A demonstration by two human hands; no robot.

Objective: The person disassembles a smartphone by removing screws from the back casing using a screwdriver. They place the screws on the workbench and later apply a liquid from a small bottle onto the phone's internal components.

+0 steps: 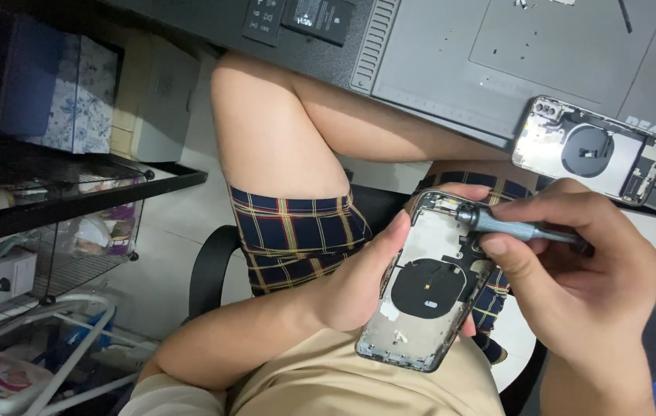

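My right hand (575,270) is closed around a small precision screwdriver (524,229), fingers pinching its knurled metal shaft, with the tip pressed down at the upper edge of the opened phone housing (420,300). My left hand (363,281) is wrapped around that housing from the left side, thumb along its edge and fingers behind it, holding it up over my lap, tilted toward me and not resting on the worktop (451,62).

As far as I can judge, the strip-down is well along: the housing I hold is a bare shell with no screen and no battery in it, showing only the dark round charging coil (428,289) and a few small parts near the top and bottom. What seems left is the hardware under the screwdriver tip; I cannot tell whether a screw there is going in or coming out.

Further out, a second phone housing (590,150) lies on the grey mat (497,46) at the worktop's near edge, also opened, with its own coil showing. Tiny loose bits, probably screws, are scattered across the mat. A black battery (320,17) lies at the worktop's far left. To my left stands a shelf rack (74,192) with boxes and bags.
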